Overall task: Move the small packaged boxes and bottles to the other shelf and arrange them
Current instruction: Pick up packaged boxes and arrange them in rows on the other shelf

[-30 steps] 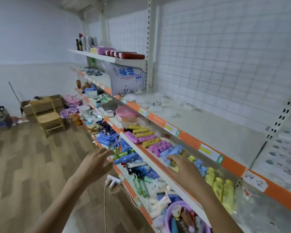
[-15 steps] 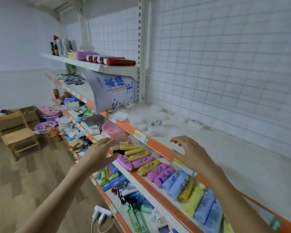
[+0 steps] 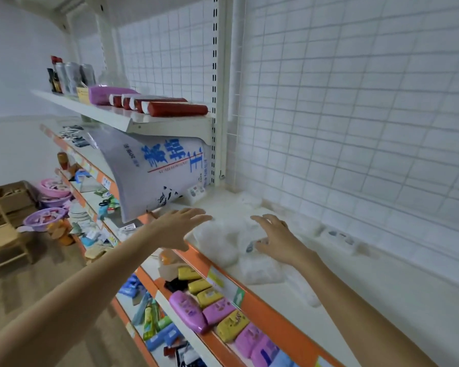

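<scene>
Several small packages in clear-white plastic wrap (image 3: pixel 224 239) lie in a heap on the white shelf with the orange front strip (image 3: pixel 265 311). My left hand (image 3: pixel 179 227) hovers at the heap's left edge with fingers spread and holds nothing. My right hand (image 3: pixel 276 238) rests fingers-down on the wrapped packages at the heap's middle, fingers apart, not closed on any. More small wrapped boxes (image 3: pixel 337 235) lie further back right against the grid wall. On the shelf below sit pink and yellow bottles (image 3: pixel 210 303) in a row.
A big white sack with blue print (image 3: pixel 154 176) leans out under the upper white shelf (image 3: pixel 122 120), just left of my left hand. That upper shelf carries red rolls (image 3: pixel 170 107), a purple pack and cans. Lower shelves hold mixed goods; wooden chair and baskets stand far left.
My view has risen from the lower shelves to the orange-edged shelf. Both hands moved up and forward onto the heap of wrapped packages; the right hand now touches them.
</scene>
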A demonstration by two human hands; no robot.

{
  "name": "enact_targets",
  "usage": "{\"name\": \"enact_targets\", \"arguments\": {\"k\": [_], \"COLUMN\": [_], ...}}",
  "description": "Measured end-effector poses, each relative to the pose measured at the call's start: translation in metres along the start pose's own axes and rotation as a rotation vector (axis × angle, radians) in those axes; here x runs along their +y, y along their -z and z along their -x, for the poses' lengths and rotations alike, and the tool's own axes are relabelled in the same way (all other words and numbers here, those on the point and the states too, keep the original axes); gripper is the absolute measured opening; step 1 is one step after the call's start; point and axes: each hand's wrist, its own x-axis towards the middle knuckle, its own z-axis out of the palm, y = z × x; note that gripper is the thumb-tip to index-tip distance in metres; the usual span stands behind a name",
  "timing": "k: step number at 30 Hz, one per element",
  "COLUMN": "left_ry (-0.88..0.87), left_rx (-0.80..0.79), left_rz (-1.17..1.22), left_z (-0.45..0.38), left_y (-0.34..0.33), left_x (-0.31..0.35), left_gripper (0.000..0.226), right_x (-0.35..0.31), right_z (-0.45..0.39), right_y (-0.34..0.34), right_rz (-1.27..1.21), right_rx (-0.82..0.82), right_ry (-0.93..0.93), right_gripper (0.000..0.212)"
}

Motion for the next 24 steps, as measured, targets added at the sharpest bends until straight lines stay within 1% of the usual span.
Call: {"name": "enact_targets", "arguments": {"k": [2,3,7,9,11,14,17,18,20,21,24], "left_ry": [-0.077,-0.116,-0.221,-0.261,-0.309,-0.340,-0.390,-0.394,-0.394,-0.399,-0.430], "left_rx": [-0.089,-0.101,-0.042,-0.053,-0.070,-0.059,-0.050,-0.053,-0.070,-0.082,-0.120], "left_rz": [0.081,0.126,0.293,0.348,0.410,0.568,0.710,0.733,0.766,0.794,0.904], "left_z": [-0.017,-0.026,-0.068,-0.087,-0.102,-0.122,-0.135,-0.140,-0.150,-0.154,-0.162], "left_y": [-0.002,-0.005,-0.026,-0.035,-0.039,-0.037,-0.035,-0.037,-0.040,-0.042,-0.046], "left_x": [-0.009,-0.014,-0.042,-0.049,-0.053,-0.056,-0.060,-0.060,-0.057,-0.054,-0.049], "left_gripper": [0.087,0.084,0.072,0.068,0.060,0.049,0.057,0.050,0.024,0.018,0.018], "right_x": [0.007,0.011,0.021,0.023,0.022,0.021,0.018,0.017,0.016,0.015,0.014], "right_z": [-0.015,-0.021,-0.038,-0.044,-0.048,-0.049,-0.043,-0.039,-0.030,-0.025,-0.009], "right_y": [-0.002,-0.003,-0.007,-0.008,-0.011,-0.017,-0.020,-0.020,-0.020,-0.021,-0.023], "right_rz": [-0.071,-0.084,-0.122,-0.155,-0.172,-0.175,-0.203,-0.222,-0.271,-0.293,-0.277], "right_rx": [0.001,0.023,0.110,0.145,0.188,0.229,0.278,0.302,0.347,0.368,0.389], "right_ry": [-0.007,-0.019,-0.112,-0.166,-0.219,-0.313,-0.438,-0.478,-0.555,-0.589,-0.679], "right_gripper": [0.045,0.038,0.030,0.027,0.026,0.027,0.030,0.031,0.031,0.032,0.033]}}
